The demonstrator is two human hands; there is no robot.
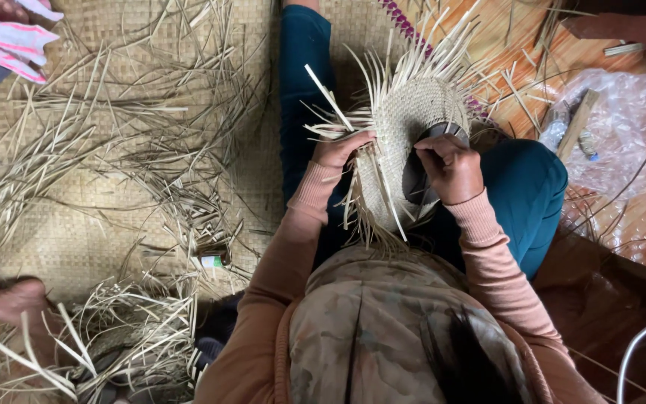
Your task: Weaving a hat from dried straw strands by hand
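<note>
Woven basket (pixel 413 127) sits between left hand (pixel 342 148) and right hand (pixel 451 166).

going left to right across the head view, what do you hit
pink and white cloth → loose straw strips → left hand → woven straw piece → right hand → clear plastic bag

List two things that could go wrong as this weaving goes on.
Stiff strip ends jut from the woven piece close to the left hand and could prick it. Loose strips litter the mat beside a bare foot, which might slip or get scratched.
</note>
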